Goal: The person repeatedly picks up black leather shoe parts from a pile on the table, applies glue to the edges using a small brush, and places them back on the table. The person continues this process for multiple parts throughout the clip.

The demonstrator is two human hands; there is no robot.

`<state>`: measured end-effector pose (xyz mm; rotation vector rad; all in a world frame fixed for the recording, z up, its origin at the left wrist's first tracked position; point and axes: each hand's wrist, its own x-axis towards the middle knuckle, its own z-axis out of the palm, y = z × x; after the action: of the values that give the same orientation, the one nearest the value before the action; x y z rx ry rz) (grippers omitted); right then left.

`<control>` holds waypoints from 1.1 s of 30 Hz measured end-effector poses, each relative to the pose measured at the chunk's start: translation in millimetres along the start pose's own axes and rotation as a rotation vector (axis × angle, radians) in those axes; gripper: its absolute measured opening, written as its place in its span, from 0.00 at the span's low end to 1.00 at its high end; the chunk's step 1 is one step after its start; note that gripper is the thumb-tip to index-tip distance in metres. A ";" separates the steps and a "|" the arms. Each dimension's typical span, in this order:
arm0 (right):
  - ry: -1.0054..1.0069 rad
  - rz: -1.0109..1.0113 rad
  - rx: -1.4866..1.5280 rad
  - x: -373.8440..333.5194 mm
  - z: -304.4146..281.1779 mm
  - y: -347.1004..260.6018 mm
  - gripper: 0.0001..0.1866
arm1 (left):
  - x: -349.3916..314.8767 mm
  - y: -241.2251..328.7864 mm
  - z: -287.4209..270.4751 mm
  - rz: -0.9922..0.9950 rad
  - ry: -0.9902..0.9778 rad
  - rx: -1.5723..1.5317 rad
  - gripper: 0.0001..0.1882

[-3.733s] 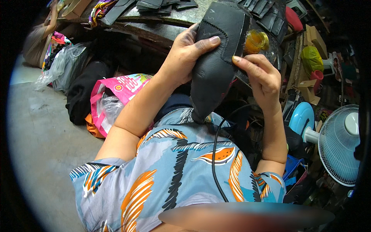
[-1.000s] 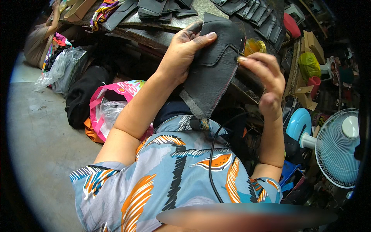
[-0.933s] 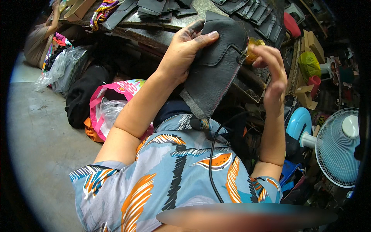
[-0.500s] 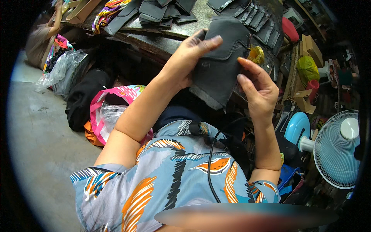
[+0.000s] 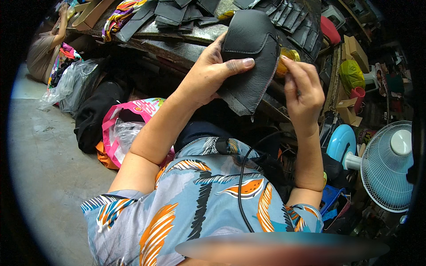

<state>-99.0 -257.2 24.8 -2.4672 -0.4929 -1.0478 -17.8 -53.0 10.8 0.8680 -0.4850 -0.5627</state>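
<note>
A black leather piece (image 5: 253, 48) with a rounded top and a stitched flap is held up in front of me by my left hand (image 5: 211, 73). The thumb lies flat across its face, and the other fingers are behind it. My right hand (image 5: 306, 95) is at the piece's right edge, fingers curled and pinched together, with the index fingertip close to that edge. Whatever sits in the pinch, if anything, is too small to make out. Behind the fingertips stands an amber-yellow jar (image 5: 290, 55), partly covered by the hand and the leather.
Flat black leather pieces (image 5: 171, 13) lie piled on the worktable (image 5: 186, 42); more (image 5: 295, 22) are lined up at the right. A fan (image 5: 388, 166) stands at the right. Bags (image 5: 120, 133) sit on the floor at the left, and a person (image 5: 44, 53) is beyond them.
The leather piece has been tilted and raised slightly, so its flap and right edge show more plainly. My right hand's fingers have curled together and shifted a little right.
</note>
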 end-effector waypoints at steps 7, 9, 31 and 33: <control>-0.066 0.196 0.326 -1.5 5.9 1.0 0.25 | 1.5 -0.8 4.4 0.021 -0.039 -0.040 0.32; -0.085 0.291 0.626 -4.6 7.8 -0.9 0.25 | 2.5 -0.9 2.8 0.014 -0.022 -0.017 0.31; -0.302 0.127 -0.520 -5.8 4.0 82.0 0.11 | 10.6 3.2 -12.1 0.047 0.049 0.037 0.26; -0.273 0.182 -0.474 0.0 5.6 76.1 0.12 | 12.2 1.1 -11.3 0.066 0.071 0.020 0.24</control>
<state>-60.0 -319.2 3.6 -3.0265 -0.0939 -0.8295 -1.5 -53.8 7.4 0.8849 -0.4538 -0.4660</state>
